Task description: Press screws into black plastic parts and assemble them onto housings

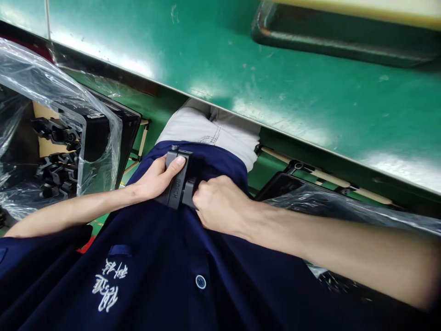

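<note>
1. Close against the front of a navy-blue buttoned shirt (161,262), gripping a black rectangular plastic box (177,184) in the left hand (155,179) — with thumb pressed near its upper end.
2. Clenched like a fist on a smaller black block (189,191), just beside the box, with the right hand (223,202); cannot tell from this angle whether joined to the box.
3. Beyond both hands, near each other over the shirt hem: a gap of white cloth trousers (206,124), then the straight edge of a glossy, scuffed green tabletop (213,69), slanting down rightward.
4. Upon that tabletop, well apart from the hands: a dark round-cornered tray (310,49), partly under a pale-yellow slab (379,11).
5. Leftward, just beside the left forearm (86,207): a black plastic crate (98,133), draped in clear film (69,87), holding black parts (58,174) — limiting elbow room.
6. Rightward, past the right forearm (310,234): more crinkled clear plastic sheeting (327,202), below the table edge.
</note>
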The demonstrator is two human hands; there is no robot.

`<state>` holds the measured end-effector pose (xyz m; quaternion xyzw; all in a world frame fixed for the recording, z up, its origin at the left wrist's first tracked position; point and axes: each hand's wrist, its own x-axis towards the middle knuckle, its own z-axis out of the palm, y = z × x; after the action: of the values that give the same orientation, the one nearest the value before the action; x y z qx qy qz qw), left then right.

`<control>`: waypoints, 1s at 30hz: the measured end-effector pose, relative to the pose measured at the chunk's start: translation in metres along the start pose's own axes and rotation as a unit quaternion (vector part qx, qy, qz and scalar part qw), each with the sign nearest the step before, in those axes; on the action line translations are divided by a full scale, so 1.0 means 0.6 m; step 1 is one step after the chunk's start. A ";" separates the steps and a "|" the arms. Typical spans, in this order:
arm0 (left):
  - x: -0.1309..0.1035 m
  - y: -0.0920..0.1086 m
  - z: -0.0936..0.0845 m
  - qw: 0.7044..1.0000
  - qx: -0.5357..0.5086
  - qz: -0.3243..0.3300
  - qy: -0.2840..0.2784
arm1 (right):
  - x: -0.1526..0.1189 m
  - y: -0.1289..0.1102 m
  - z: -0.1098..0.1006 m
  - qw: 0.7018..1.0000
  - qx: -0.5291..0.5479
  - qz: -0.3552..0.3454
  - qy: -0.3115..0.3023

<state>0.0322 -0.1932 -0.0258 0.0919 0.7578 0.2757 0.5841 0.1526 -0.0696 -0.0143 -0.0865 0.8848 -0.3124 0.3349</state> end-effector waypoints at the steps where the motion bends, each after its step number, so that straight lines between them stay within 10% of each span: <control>1: 0.001 0.003 -0.004 1.000 0.022 0.017 -0.003 | -0.002 -0.002 0.006 1.000 0.016 -0.003 0.003; 8: 0.002 0.021 -0.011 0.998 0.059 0.029 -0.004 | -0.017 0.007 0.051 0.984 0.025 0.018 0.173; 17: 0.018 0.019 -0.007 0.999 0.004 -0.031 -0.010 | -0.015 0.020 0.089 0.895 -0.169 -0.022 0.411; 30: 0.011 0.018 -0.005 0.992 -0.042 -0.097 -0.073 | -0.022 0.053 0.066 0.939 -0.091 0.012 0.332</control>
<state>0.0254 -0.1819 -0.0248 0.0135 0.7063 0.2417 0.6652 0.1903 -0.0596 -0.0494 0.0029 0.9712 -0.2377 0.0171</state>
